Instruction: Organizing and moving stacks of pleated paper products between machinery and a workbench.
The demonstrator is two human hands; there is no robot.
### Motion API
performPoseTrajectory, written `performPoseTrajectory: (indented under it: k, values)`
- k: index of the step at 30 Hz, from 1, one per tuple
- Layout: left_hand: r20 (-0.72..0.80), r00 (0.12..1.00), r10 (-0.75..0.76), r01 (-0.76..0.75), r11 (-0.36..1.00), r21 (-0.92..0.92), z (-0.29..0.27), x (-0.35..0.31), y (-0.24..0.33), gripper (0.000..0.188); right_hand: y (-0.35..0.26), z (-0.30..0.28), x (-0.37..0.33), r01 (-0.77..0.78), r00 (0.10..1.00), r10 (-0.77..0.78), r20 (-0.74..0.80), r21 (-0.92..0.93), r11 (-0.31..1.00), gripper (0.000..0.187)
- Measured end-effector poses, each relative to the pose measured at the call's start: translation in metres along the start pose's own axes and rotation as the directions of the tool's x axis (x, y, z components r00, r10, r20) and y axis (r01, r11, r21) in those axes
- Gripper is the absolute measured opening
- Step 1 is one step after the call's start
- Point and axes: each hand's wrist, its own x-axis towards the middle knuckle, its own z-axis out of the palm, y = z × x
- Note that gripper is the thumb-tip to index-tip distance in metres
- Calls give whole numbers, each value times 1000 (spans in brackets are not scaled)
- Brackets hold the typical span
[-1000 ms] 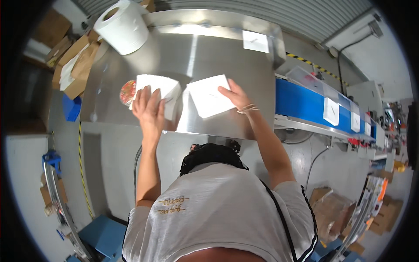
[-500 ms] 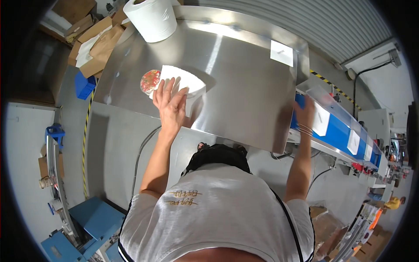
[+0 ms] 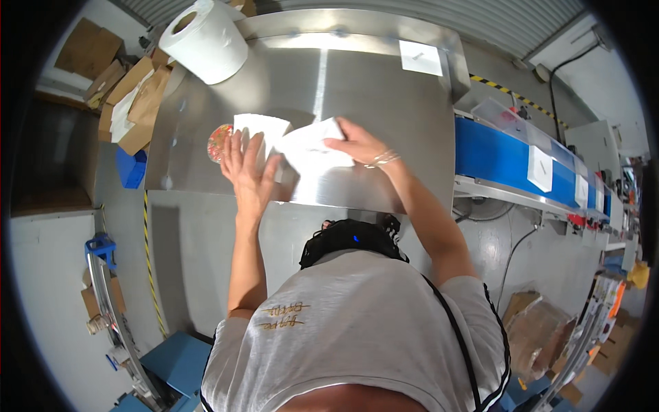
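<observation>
So your hands are doing two different things here. Your left hand (image 3: pixel 248 172) is flat-ish with the fingers spread, resting on the near side of a white stack (image 3: pixel 264 126), not clenched around anything. Your right hand (image 3: pixel 360 144), the one with the bracelets (image 3: pixel 382 159) at the wrist, has a flat white piece (image 3: pixel 312 141) pinched at its right end, thumb on the near side. That piece sticks out between your two hands over the worktop (image 3: pixel 398 123), its left end right up by the stack. Can't tell if they actually touch, it's kinda blurry there.

Just left of your left fingertips there's a round red patterned thing (image 3: pixel 217 143), right beside the stack. Beyond your left hand, toward the far edge, you've got a fat white roll (image 3: pixel 218 58) standing up. Past your right hand, near the far right corner, lies a white card (image 3: pixel 421 58) with a small dark mark.

Well off to the right of your right hand runs a conveyor with a blue belt (image 3: pixel 484 151), carrying a row of white packets (image 3: pixel 540 169). Out past your left hand, off the worktop, sit an open cardboard box (image 3: pixel 152 103) and a blue bin (image 3: pixel 130 167).
</observation>
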Motion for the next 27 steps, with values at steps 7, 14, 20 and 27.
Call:
performPoseTrajectory:
  k: [7,14,20,27]
  values:
    - [-52,998,-42,42,999,0,3,-2,-6,28,129,-182,-132,-520,793,268,-547,-378,766,36]
    - [-128,992,17,-18,1000,-5,12,-3,-8,26,67,-209,-157,-823,449,-278,-849,-515,242,74]
    - [-70,997,42,-38,998,53,4,-8,-8,26,1,-48,-27,-98,993,79,-84,-241,965,59]
    - [9,997,80,-80,997,0,-2,5,-6,32,2,36,47,230,971,-193,140,-341,911,49]
